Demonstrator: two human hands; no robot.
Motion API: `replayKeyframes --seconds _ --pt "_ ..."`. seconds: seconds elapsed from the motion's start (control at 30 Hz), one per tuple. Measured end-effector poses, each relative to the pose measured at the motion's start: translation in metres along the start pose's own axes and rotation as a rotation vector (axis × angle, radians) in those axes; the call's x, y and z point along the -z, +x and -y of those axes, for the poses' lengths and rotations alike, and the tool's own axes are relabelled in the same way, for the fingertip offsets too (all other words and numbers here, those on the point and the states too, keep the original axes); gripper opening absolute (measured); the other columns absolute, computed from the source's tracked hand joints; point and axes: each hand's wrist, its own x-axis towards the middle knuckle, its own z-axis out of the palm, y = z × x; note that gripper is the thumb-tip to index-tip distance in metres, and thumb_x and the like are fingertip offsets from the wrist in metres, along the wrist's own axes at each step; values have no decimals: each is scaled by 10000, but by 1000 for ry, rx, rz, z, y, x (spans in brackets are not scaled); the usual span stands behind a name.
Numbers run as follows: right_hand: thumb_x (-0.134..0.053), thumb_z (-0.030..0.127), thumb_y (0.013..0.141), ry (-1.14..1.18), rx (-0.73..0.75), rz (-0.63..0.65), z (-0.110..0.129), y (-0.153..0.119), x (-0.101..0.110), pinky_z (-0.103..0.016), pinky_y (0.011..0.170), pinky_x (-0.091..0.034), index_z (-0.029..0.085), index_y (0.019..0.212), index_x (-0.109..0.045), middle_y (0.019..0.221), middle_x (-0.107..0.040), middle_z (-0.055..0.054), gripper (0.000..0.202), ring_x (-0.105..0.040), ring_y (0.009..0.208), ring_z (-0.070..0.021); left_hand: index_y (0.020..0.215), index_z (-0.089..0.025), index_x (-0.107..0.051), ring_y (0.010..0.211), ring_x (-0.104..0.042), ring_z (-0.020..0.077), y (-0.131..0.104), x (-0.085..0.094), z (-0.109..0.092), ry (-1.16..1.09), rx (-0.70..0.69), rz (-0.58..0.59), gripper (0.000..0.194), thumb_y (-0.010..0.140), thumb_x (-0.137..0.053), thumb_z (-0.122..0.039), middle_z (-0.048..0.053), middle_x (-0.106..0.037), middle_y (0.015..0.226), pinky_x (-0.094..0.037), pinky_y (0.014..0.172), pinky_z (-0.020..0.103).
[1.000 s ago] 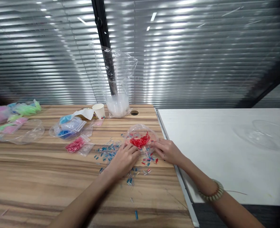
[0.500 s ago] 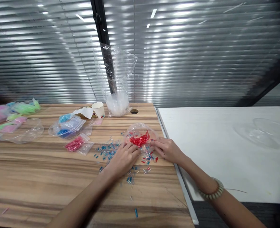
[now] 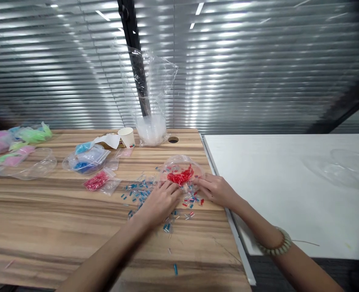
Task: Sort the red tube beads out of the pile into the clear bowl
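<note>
A shallow clear plastic bowl stands near the wooden table's right side, with a heap of small red tube-shaped pieces in it. My left hand has its curled fingers at the bowl's near left rim. On the right, my right hand pinches the opposite side of the rim, thumb and fingers close together. Scattered blue and clear tube-shaped pieces, like capsule halves, lie left of the bowl. More blue and red ones lie between and below my hands. Fingertips of my left hand are partly hidden.
A bag of pink-red pieces and a clear dish with blue bags lie left. Behind are a paper cup and stacked clear bowls in plastic. A white table adjoins on the right, carrying clear lids.
The view has shifted slightly. Both hands stay at the bowl's rim in nearly the same pose, and the red heap looks a little differently shaped.
</note>
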Motion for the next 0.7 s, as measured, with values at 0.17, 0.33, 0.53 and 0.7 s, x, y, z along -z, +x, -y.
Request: replayKeyframes --seconds 0.17,0.33,0.53,0.7 --pt "-496 103 876 25 2 2 0 -1 -1 -293 709 -531 177 1080 -625 911 -693 -73 252 -644 820 -177 1119 -181 -555 1029 -507 219 0 0 0 -10 -3 2 224 941 -421 -202 76 -587 1082 -406 894 373" --pt "-464 127 903 23 10 -3 1 -2 -2 -304 742 -539 179 1087 -627 933 -701 -82 252 -652 856 -180 1104 -178 -554 1037 -505 226 0 -1 2 -10 -3 20 212 935 -426 -184 67 -590 1079 -392 909 381" --pt "-448 117 901 29 31 -52 3 0 -2 -290 703 -536 183 1076 -627 906 -706 -72 259 -655 804 -170 1082 -180 -568 1030 -510 226 0 -2 3 3 -11 -12 199 939 -430 -191 65 -600 1078 -387 896 381" --pt "-449 108 895 19 52 -89 4 1 0 -274 659 -522 174 1036 -637 829 -699 -64 243 -646 744 -165 1049 -169 -588 989 -523 216 0 -5 5 27 -33 -70 175 936 -458 -203 63 -622 1029 -391 877 370"
